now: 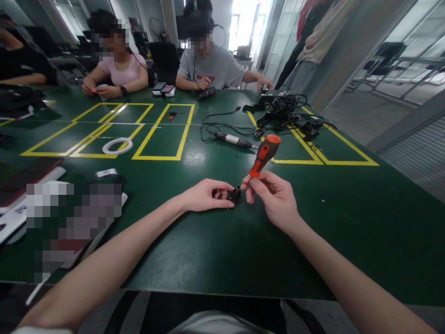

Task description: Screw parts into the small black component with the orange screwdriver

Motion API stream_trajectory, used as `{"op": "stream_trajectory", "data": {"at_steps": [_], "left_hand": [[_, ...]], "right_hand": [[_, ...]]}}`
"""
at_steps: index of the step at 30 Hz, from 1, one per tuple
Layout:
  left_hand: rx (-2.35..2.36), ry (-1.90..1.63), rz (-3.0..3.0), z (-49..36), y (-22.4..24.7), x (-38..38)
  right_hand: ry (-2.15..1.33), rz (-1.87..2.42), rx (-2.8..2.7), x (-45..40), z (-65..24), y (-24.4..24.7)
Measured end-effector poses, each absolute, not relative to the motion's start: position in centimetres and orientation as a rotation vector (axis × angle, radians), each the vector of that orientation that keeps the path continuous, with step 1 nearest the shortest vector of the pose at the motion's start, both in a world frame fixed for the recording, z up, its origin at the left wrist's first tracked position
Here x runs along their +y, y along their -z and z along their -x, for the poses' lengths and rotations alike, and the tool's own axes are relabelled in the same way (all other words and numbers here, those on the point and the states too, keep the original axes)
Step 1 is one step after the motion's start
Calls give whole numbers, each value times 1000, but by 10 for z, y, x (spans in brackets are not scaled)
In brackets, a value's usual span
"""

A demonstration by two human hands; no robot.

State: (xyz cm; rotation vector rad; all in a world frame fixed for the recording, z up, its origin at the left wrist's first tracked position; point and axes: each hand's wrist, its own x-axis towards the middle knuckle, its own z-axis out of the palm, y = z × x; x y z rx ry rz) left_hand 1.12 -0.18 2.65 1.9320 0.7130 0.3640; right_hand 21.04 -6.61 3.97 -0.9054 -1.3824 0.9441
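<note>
A small black round part (235,195) with a short metal post on top rests on the green table. My left hand (208,195) holds it from the left, thumb and fingers at its sides. Just right of it, my right hand (274,195) grips an orange and dark grey screwdriver (264,155) near the lower end of its handle. The handle tilts up and to the right. The screwdriver's shaft is hidden or too small to make out.
A grey and black power tool (232,140) with a cable lies ahead. Black cables (283,111) are heaped at the back right. A white tape ring (117,146) lies left on the table (194,250). Long items lie at the left edge. Several people are across the table.
</note>
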Motion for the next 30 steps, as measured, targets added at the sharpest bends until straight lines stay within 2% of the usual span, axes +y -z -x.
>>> {"op": "stream_trajectory", "data": {"at_steps": [30], "left_hand": [[714,-384,-1925,-10,-23,0]], "right_hand": [[-871,948,-1410,-70,-210,-40]]}}
